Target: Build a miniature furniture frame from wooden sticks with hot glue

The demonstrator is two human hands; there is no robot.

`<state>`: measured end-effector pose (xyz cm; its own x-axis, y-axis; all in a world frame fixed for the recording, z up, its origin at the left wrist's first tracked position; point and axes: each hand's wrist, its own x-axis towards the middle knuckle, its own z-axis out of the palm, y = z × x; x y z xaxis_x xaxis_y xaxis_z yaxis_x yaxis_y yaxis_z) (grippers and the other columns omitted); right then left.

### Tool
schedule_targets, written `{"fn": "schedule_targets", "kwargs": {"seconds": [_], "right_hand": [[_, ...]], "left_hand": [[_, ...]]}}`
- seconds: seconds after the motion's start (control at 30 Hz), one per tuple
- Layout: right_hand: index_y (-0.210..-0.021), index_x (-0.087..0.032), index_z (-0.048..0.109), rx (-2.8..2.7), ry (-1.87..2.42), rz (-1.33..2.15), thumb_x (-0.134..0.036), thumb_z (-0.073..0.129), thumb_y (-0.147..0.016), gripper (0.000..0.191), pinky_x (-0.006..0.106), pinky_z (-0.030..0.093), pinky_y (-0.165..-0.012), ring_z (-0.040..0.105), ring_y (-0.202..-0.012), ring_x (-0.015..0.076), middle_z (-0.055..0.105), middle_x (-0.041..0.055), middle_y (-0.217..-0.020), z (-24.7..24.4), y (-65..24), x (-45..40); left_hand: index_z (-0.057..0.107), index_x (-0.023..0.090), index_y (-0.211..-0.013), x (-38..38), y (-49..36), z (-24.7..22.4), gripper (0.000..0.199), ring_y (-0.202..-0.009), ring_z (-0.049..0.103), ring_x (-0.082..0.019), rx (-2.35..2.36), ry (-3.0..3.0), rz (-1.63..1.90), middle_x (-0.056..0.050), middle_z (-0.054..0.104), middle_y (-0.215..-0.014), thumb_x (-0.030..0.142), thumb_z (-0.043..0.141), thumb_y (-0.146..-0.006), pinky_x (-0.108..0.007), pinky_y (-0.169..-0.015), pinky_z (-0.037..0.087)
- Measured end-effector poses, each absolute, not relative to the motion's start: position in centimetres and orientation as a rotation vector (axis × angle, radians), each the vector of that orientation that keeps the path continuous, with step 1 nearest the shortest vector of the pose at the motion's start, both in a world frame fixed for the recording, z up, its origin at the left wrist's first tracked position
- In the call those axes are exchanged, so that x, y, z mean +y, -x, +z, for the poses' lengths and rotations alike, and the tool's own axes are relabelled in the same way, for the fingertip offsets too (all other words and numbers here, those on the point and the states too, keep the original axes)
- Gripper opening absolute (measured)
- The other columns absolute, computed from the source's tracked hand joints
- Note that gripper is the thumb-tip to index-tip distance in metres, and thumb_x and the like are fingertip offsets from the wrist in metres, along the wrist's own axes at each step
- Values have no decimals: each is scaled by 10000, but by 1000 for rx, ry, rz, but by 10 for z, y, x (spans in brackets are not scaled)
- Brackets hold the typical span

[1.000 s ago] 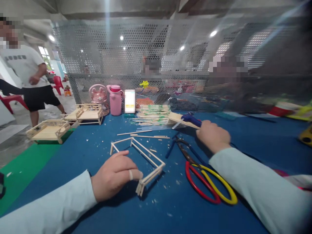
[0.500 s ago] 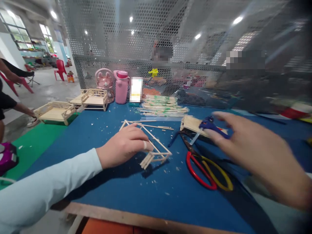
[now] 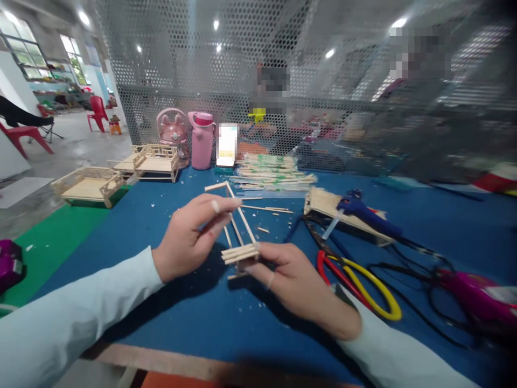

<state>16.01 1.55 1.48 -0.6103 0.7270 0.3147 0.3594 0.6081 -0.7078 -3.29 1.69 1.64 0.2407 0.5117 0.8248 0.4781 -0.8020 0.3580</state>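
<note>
A small open frame of thin wooden sticks (image 3: 247, 226) is tilted above the blue tabletop between my hands. My left hand (image 3: 197, 229) has its fingers closed at the frame's long side; some fingertips are hidden behind one another. Between thumb and fingers, my right hand (image 3: 288, 275) pinches the near end, beside a row of short sticks (image 3: 239, 253). To the right, a blue glue gun (image 3: 369, 216) with a clear glue stick (image 3: 332, 226) lies against a flat stick-built piece (image 3: 323, 202). Shears with red and yellow loop handles (image 3: 377, 288) lie just beyond my right forearm.
Bundled sticks (image 3: 270, 175) lie at the back, near a lit phone (image 3: 226, 145) and a pink bottle (image 3: 202, 141). Finished-looking miniature stick beds (image 3: 91, 188) stand at left. Black cables (image 3: 407, 293) run along the right. A perforated metal screen (image 3: 181, 59) rises behind.
My right hand has come away from the glue gun, which now lies on the table, and taken the frame's near end. The frame has been lifted and turned; my left hand has shifted slightly.
</note>
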Motion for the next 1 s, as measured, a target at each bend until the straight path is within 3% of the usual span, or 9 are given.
{"fn": "schedule_targets", "kwargs": {"seconds": [0.07,0.2,0.33,0.43,0.53,0.7,1.0], "right_hand": [[-833,-186,702,-2099,873,860,-220,533,-828,173,242,508,-630,630,-660,139,707,-11,-732,7,-155,12],[-857,-211,696,-1973,884,956,-196,524,-816,177,284,535,-697,659,-741,168,719,-1,-778,-1,-150,9],[-885,-204,647,-1985,933,975,-218,566,-797,120,273,536,-680,654,-748,169,699,12,-789,-3,-152,7],[-1060,-217,514,-1890,968,898,-234,613,-753,323,224,514,-532,617,-661,137,648,15,-817,-4,-157,5],[-1160,-246,461,-1854,892,559,-252,647,-731,469,239,517,-549,596,-698,139,608,27,-881,-2,-164,6],[-993,-242,637,-2044,706,280,-179,611,-799,205,240,516,-607,614,-681,131,648,13,-767,7,-167,8],[-884,-207,684,-2000,625,276,-130,647,-777,136,204,531,-624,657,-683,118,707,15,-769,6,-164,10]], "left_hand": [[592,172,-1113,10,35,13,253,-920,620,-159,946,-2365,1627,-93,663,-1014,255,484,-900,-287,-818,507],[587,155,-1120,-2,33,2,476,-878,649,-194,904,-2408,1462,-109,686,-978,469,640,-766,-301,-784,538],[633,165,-1035,-8,24,-6,291,-767,678,-152,1078,-2298,1453,-62,724,-876,340,639,-802,-234,-697,550],[663,172,-979,-8,20,-7,188,-734,685,-137,1134,-2237,1457,-41,740,-850,260,624,-817,-206,-665,545],[667,154,-963,-9,18,-6,193,-726,683,-134,1129,-2189,1433,-41,742,-849,244,652,-793,-206,-673,544],[658,129,-987,-12,14,-5,240,-726,676,-132,1016,-2012,1380,-48,737,-862,232,674,-771,-206,-684,548],[702,143,-933,-16,11,-3,172,-698,683,-117,1088,-2050,1410,-30,752,-817,216,657,-785,-159,-664,527]]}}
